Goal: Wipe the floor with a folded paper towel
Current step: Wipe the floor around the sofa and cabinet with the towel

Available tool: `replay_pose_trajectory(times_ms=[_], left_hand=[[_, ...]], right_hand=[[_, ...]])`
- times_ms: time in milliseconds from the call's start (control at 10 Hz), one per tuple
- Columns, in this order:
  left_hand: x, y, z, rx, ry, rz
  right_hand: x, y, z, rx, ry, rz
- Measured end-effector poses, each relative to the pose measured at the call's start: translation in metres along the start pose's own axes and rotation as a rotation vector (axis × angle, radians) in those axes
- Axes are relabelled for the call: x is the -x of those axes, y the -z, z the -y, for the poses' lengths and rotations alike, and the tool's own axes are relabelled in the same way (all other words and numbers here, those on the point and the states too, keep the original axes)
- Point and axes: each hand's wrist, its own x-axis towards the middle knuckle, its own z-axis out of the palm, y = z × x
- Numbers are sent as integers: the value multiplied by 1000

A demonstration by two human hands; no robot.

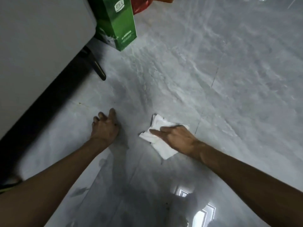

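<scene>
A folded white paper towel [159, 141] lies flat on the grey marbled floor [213, 79], a little crumpled at its far corner. My right hand [176, 136] presses down on it with fingers spread across its top, pinning it to the tile. My left hand [105, 126] rests on the bare floor to the left of the towel, fingers apart and bent, holding nothing. Both forearms reach in from the bottom of the view.
A white cabinet or appliance [41, 54] with a dark gap under it runs along the left. A black leg or handle [98, 69] juts out from it. A green paper bag [118, 22] stands at the top, a red bag [141, 5] behind it.
</scene>
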Motion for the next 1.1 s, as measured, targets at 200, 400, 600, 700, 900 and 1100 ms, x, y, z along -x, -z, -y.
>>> replay_pose_trajectory(times_ms=[200,400,600,700,900,1100], left_hand=[[-11,9,-9,30,122,79],[-11,13,-9,22,126,88],[-4,11,-9,-4,113,37],[-4,17,-8,24,89,26],[-6,18,5,254,172,82],[-21,28,9,349,198,214]], right_hand=[[-20,17,-69,29,-1007,-171],[-77,-29,57,-118,-346,-50],[-40,7,-34,108,-16,122],[-27,39,-87,46,-702,-65],[-116,11,-64,-75,-943,-185],[-89,-23,38,-123,223,177]])
